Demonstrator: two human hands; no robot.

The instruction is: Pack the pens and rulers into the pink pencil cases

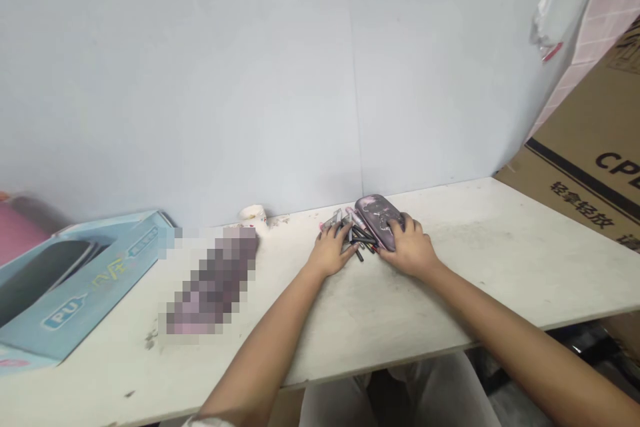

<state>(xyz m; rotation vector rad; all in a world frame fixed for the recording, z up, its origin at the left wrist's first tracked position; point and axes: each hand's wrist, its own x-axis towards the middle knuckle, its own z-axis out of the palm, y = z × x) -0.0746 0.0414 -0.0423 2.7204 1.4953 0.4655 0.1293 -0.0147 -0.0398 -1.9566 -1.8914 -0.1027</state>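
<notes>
A dark purple-grey pencil case (376, 217) with a pale pattern lies near the back edge of the table. My right hand (411, 245) grips its near right side, fingers over the top and thumb by the lower edge. Just left of the case is a loose pile of pens (363, 237), mostly dark, with some pale and clear items among them. Over the pile's left part lies my left hand (330, 250), palm down with fingers spread. What sits beneath that palm is hidden.
The white table (380, 320) meets a pale wall panel at the back. A blue box (100, 287) and a blurred-out purplish object (215, 283) occupy the left side. By the wall stands a small white cup (253, 213). A large cardboard box (585, 160) leans at right.
</notes>
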